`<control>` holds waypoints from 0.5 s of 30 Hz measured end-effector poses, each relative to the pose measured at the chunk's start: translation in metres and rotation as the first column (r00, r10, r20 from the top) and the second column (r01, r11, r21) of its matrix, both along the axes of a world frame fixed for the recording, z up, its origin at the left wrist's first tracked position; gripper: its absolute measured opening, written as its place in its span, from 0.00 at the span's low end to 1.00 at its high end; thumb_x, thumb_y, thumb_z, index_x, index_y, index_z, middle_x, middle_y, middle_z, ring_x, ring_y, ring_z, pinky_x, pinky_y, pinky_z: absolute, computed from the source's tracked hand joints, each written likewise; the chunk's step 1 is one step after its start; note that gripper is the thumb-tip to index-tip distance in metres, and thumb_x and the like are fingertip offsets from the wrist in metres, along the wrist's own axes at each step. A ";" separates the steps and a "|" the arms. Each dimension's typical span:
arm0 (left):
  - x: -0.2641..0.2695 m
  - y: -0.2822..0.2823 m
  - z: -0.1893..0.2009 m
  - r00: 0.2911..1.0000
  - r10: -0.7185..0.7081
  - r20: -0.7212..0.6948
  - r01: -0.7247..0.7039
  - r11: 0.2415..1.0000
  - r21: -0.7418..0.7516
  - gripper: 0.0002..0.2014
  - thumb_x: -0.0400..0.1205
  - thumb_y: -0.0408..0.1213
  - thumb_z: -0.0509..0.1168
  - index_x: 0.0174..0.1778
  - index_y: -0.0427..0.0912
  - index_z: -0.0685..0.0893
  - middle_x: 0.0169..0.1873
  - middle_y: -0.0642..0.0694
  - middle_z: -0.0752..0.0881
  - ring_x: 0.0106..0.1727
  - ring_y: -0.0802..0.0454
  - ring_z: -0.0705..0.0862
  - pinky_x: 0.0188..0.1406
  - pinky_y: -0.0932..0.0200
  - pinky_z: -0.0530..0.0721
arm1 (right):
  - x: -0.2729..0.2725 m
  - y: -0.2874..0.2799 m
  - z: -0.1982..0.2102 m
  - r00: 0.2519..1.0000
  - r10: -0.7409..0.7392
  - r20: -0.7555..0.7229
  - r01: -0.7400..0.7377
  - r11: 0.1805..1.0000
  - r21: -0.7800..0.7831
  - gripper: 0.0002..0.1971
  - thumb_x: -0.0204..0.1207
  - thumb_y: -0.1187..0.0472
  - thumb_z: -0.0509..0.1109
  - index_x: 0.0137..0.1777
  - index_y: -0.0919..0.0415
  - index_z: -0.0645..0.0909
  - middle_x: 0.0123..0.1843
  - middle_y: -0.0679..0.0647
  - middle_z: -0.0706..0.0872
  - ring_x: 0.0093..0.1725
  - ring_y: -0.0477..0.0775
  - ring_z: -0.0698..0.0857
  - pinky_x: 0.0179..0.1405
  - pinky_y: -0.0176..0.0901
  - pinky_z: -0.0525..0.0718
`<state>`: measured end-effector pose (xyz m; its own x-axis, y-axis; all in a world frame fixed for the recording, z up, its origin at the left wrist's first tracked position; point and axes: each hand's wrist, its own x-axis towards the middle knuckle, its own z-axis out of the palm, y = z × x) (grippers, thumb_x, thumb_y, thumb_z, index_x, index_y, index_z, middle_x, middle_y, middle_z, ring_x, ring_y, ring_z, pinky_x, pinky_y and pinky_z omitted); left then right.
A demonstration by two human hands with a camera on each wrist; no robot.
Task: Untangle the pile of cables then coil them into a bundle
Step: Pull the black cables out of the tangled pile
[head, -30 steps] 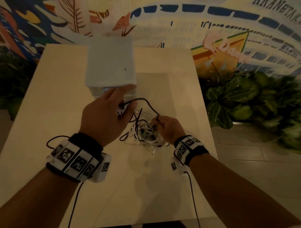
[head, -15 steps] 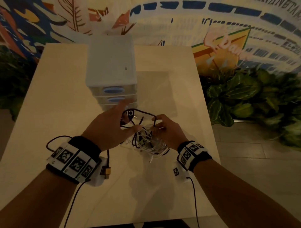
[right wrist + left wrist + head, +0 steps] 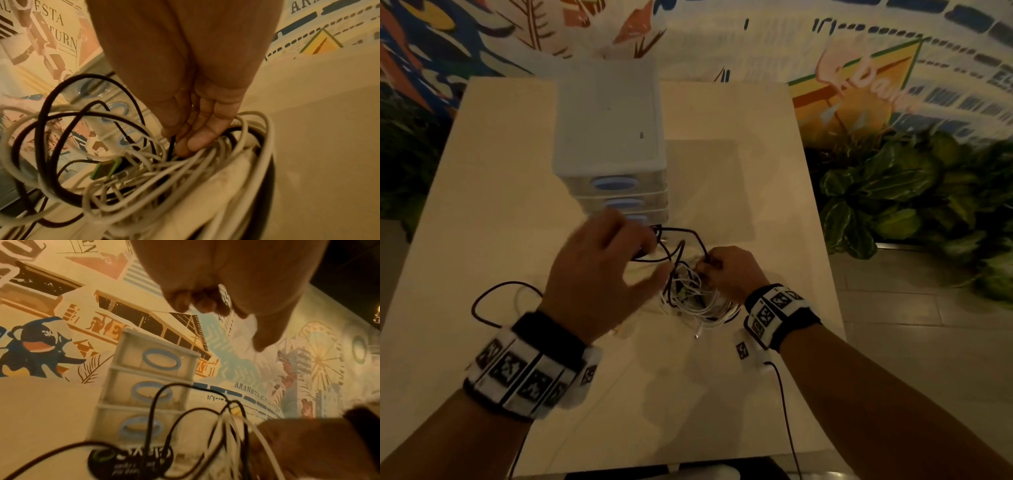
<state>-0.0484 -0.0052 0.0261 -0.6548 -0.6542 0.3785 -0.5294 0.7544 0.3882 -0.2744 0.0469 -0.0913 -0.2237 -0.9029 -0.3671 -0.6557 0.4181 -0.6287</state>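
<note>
A tangled pile of white cables [image 3: 697, 305] [image 3: 185, 181] lies on the pale table [image 3: 482, 205] in front of me. A black cable [image 3: 688, 233] [image 3: 46, 116] [image 3: 155, 402] loops up out of it. My right hand [image 3: 703, 265] [image 3: 176, 144] sits on the pile's right side and pinches the black cable between thumb and fingers. My left hand [image 3: 654, 255] [image 3: 230, 327] hovers over the black loop, blurred, with its fingers loosely spread and nothing held. A green-tipped USB plug [image 3: 104, 168] sticks out of the tangle. Beneath the left hand lies a black round piece [image 3: 127, 462] on the cable.
A white drawer unit [image 3: 609, 130] [image 3: 152, 386] with three blue-handled drawers stands just behind the cables. A thin black lead [image 3: 482, 301] loops out from my left wristband onto the table. Green plants [image 3: 893, 205] stand on the floor to the right, and a painted wall is behind.
My left hand has come back from the drawer unit towards the pile and has let go of the black cable. The right hand stays on the pile, pinching the black cable.
</note>
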 end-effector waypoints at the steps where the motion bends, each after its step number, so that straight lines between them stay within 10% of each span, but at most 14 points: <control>1: 0.005 0.012 -0.005 0.996 -0.073 0.058 0.069 0.996 0.062 0.11 0.80 0.54 0.70 0.42 0.52 0.79 0.38 0.56 0.80 0.36 0.56 0.78 0.35 0.60 0.76 | -0.001 -0.003 0.001 1.000 -0.010 0.003 0.009 0.999 0.041 0.11 0.84 0.54 0.69 0.49 0.61 0.88 0.42 0.54 0.85 0.43 0.55 0.81 0.45 0.43 0.74; 4: 0.009 0.046 -0.035 0.907 -0.277 0.318 0.159 0.923 0.350 0.18 0.86 0.63 0.51 0.44 0.59 0.81 0.31 0.59 0.82 0.29 0.63 0.78 0.31 0.62 0.80 | -0.008 -0.010 -0.004 0.997 -0.030 0.075 0.021 0.993 0.116 0.10 0.82 0.55 0.67 0.48 0.60 0.86 0.45 0.57 0.90 0.47 0.61 0.88 0.51 0.55 0.88; 6: 0.003 0.062 -0.063 0.859 -0.313 0.405 0.083 0.866 0.492 0.25 0.85 0.63 0.42 0.60 0.60 0.83 0.44 0.57 0.89 0.41 0.60 0.85 0.43 0.58 0.85 | -0.009 -0.013 -0.004 0.986 -0.066 0.151 0.043 0.987 0.155 0.09 0.83 0.57 0.65 0.47 0.59 0.85 0.44 0.57 0.91 0.45 0.61 0.91 0.51 0.59 0.90; 9: -0.007 0.067 -0.098 0.886 -0.197 0.419 -0.073 0.835 0.546 0.17 0.90 0.49 0.52 0.72 0.58 0.79 0.58 0.52 0.89 0.54 0.51 0.86 0.46 0.60 0.76 | -0.011 -0.012 0.000 0.948 -0.145 0.283 0.094 0.978 0.188 0.09 0.87 0.61 0.65 0.52 0.64 0.84 0.38 0.53 0.90 0.36 0.51 0.91 0.40 0.42 0.91; 15: -0.019 0.058 -0.121 0.958 0.072 0.278 -0.222 0.799 0.558 0.10 0.86 0.50 0.61 0.60 0.62 0.85 0.51 0.61 0.88 0.32 0.63 0.77 0.37 0.63 0.75 | -0.010 -0.005 -0.004 0.966 -0.077 0.246 0.047 0.991 0.122 0.09 0.88 0.55 0.63 0.55 0.60 0.80 0.45 0.50 0.89 0.42 0.49 0.89 0.42 0.37 0.83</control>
